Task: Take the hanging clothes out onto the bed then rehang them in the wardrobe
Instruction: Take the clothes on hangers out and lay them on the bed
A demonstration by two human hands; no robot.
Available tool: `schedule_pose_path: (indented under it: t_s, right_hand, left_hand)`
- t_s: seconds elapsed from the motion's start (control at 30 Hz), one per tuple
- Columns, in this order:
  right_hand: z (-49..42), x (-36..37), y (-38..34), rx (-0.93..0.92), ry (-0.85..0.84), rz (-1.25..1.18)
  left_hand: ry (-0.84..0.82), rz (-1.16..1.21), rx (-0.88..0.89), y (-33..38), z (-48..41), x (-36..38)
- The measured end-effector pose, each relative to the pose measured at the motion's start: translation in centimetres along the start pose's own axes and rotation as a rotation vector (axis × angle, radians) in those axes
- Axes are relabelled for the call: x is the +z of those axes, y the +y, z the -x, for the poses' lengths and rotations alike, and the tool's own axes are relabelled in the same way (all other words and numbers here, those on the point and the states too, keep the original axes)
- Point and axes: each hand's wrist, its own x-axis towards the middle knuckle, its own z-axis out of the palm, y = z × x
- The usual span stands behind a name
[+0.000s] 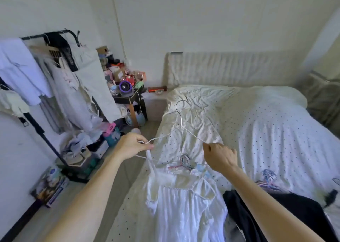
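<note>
Thin wire hanger (182,125), probably light and springy: left hand (132,146) pinches one end with a strap of the limp white dress (184,205) lying on the bed (276,131); right hand (220,157) fingers apparently clamp the other shoulder.

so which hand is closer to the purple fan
Left. The left hand sits below the purple fan; the right hand is farther right, over the bed.
</note>
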Motion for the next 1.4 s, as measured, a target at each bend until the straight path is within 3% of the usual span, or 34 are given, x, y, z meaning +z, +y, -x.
schedule_pose_path:
  t_s: [0.4,0.63,0.77,0.97,1.17,1.4]
  right_hand:
    - [-13.2,21.6,8.2,0.303,-0.425,0.127]
    - [-19.4,28.6,10.3,0.297,-0.377,0.105]
    - [-19.8,32.5,10.9,0.198,-0.295,0.094]
    - [-11.0,39.6,11.8,0.161,-0.811,0.055]
    - [-6.7,41.2,11.7,0.185,-0.847,0.05]
    - [-3.3,34.2,13.1,0.228,-0.714,-0.058]
  left_hand:
    - [-0.209,0.041,-0.126,-16.6,-20.8,22.0]
    - [-0.134,0.05,-0.216,-21.1,-27.7,28.2]
    - [-0.082,-0.005,-0.214,-25.0,-30.7,31.2]
    - [-0.32,-0.289,-0.108,-29.7,-31.2,36.9]
    - [-0.438,-0.626,-0.132,-29.8,-30.2,38.5]
    - [-0.475,-0.548,-0.239,-22.7,-20.7,37.3]
